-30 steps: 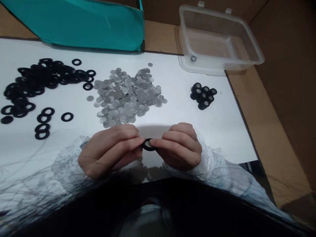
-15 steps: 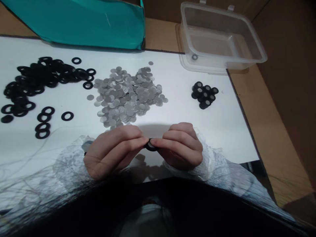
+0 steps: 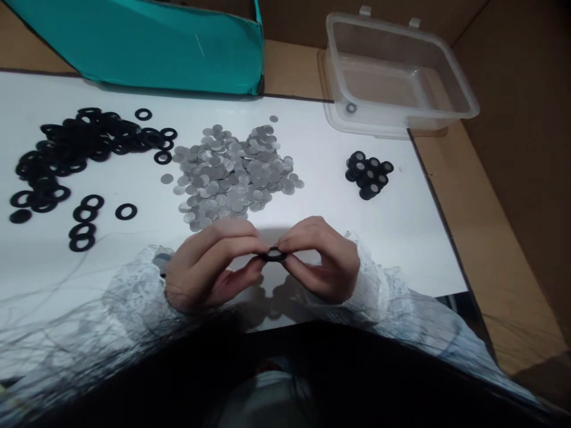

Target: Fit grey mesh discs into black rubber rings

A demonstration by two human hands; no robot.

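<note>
Between my two hands is a black ring [image 3: 274, 257] with a grey disc in its middle, tilted and raised over the white table. My left hand [image 3: 214, 264] pinches its left edge, and my right hand [image 3: 323, 258] pinches the right edge. Just beyond the fingers lies a heap of small silver-grey discs [image 3: 236, 172]. To the left is a pile of black rings [image 3: 89, 139], with several loose ones nearer to me, among them a single ring [image 3: 126, 211]. On the right, black rings with grey centres [image 3: 369, 173] stand stacked in a tight cluster.
A clear plastic box [image 3: 401, 113] stands at the back right, with one ring [image 3: 351, 109] seen at its near left corner. A teal box [image 3: 178, 53] sits at the back left. Cardboard walls [image 3: 513, 148] rise at the back and right.
My fingers have shifted from pressing on top of the ring to pinching its two edges, and the thumbs now show below. The view has moved slightly.
</note>
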